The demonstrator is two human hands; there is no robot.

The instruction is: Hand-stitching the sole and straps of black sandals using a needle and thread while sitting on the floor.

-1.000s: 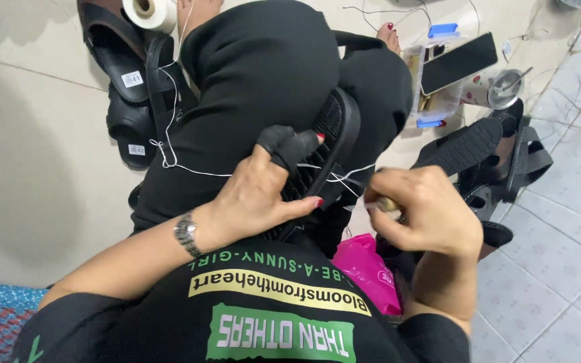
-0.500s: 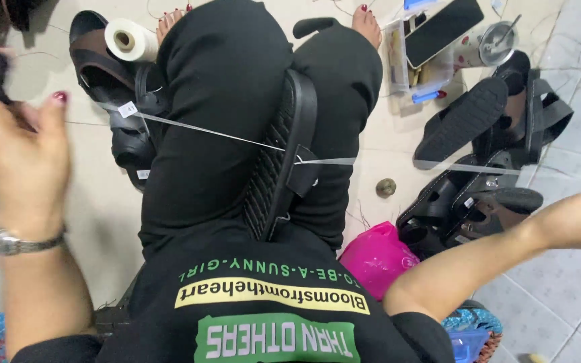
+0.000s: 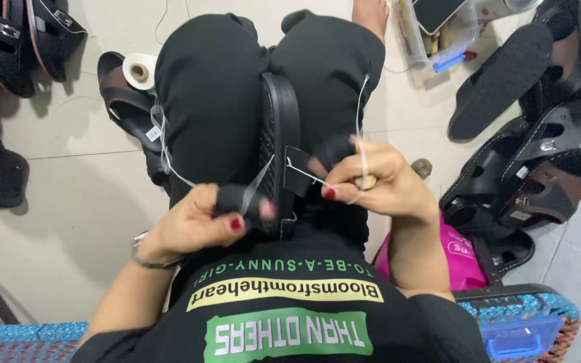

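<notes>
light: bright, even | shadows: soft, on floor | focus: sharp | edges: slightly distorted

left hand point(image 3: 193, 225), right hand point(image 3: 371, 178), black sandal point(image 3: 280, 141), white thread point(image 3: 169, 158)

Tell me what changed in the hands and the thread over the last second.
Half a second ago both arms were flung wide, pulling the thread taut. Now the left hand and right hand have come back in to the black sandal sole on the lap, each pinching white thread, which now hangs slack. The sole stayed clamped between the knees; the thread spool remains on the floor.
</notes>
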